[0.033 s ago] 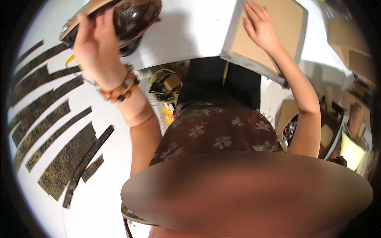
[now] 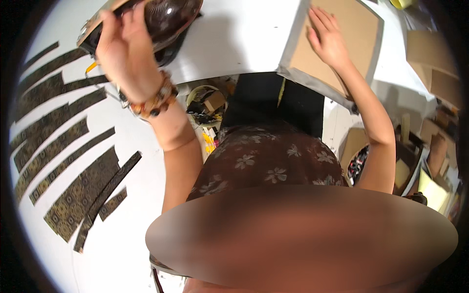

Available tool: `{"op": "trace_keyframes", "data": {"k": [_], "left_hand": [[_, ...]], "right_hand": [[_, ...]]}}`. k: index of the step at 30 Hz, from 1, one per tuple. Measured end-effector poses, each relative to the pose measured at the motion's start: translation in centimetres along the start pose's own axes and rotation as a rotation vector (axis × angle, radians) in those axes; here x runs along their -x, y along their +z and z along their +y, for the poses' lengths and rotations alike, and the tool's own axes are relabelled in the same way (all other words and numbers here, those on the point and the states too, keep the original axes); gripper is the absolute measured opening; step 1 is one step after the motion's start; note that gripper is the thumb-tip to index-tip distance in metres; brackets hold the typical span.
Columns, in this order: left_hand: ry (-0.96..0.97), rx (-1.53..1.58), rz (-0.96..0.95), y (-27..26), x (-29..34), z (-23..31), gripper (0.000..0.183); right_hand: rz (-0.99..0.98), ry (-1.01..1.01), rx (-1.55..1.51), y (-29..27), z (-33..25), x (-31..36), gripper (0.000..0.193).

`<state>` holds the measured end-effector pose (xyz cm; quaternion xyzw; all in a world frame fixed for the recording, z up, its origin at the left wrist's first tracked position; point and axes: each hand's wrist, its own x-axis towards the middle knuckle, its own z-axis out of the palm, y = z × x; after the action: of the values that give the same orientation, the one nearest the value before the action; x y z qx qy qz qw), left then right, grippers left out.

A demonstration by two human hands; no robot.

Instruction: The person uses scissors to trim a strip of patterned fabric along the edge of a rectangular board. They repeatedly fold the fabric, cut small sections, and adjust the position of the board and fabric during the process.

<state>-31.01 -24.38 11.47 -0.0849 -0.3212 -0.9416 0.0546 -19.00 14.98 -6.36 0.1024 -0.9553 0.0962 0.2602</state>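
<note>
A white surface (image 2: 234,39) spreads ahead, with dark patterned fabric strips (image 2: 73,161) laid in rows at its left. The left hand (image 2: 128,53), beaded bracelets at its wrist, has its fingers curled around a dark glossy bowl-shaped object (image 2: 168,17) at the top edge. The right hand (image 2: 328,40) lies flat, fingers spread, on a brown cardboard panel (image 2: 351,34) wrapped in grey cloth at the surface's right.
</note>
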Motion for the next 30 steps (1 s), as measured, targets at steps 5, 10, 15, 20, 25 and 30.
{"op": "trace_keyframes", "data": {"k": [5,10,15,20,25,30], "left_hand": [[0.523,-0.694,0.008,3.0,-1.3,-4.9,0.015],[0.572,-0.376,0.366,-0.7,-8.3,-8.5,0.024],[0.443,-0.38,0.558,-0.6,-9.6,-11.5,0.026],[0.655,-0.311,0.568,-5.1,-13.9,-14.7,0.033],[0.41,-0.288,0.592,0.4,-9.8,-15.1,0.028],[-0.092,-0.031,0.074,-6.5,-10.9,-14.5,0.021]], "right_hand": [[-0.087,0.033,-0.072,-1.5,0.4,0.1,0.05],[-0.103,0.034,-0.068,-1.6,-0.4,-0.4,0.05],[-0.118,0.061,-0.047,-2.3,0.0,0.0,0.051],[-0.103,0.051,-0.068,-1.6,-0.6,0.2,0.05],[-0.116,0.053,-0.039,-1.6,-0.1,0.3,0.051],[-0.166,0.063,-0.023,-2.9,-1.0,-0.4,0.046]]}}
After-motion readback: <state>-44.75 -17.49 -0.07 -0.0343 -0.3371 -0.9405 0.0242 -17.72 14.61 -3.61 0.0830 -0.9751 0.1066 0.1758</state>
